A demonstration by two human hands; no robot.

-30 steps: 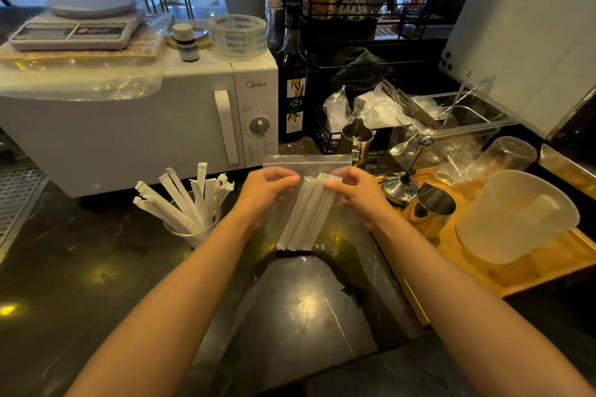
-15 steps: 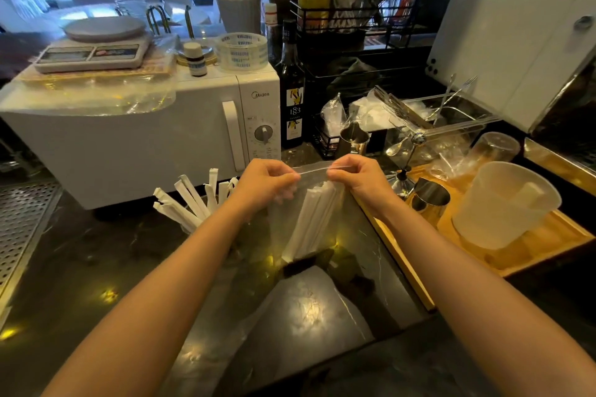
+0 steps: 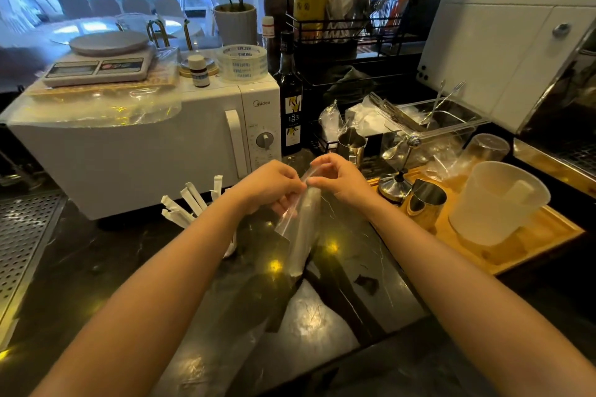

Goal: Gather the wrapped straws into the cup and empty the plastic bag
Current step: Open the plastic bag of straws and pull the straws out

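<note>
One plastic bag [image 3: 300,229], two hands [image 3: 269,185] pinching top

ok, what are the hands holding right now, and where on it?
Both hands, left hand and right hand, pinch the clear plastic bag at its top edge; the bag hangs down from the fingers over the counter.

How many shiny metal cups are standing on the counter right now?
2. One metal cup stands behind the right hand, by the dark bottle; the other sits on the wooden tray. More may hide behind clutter.
</note>
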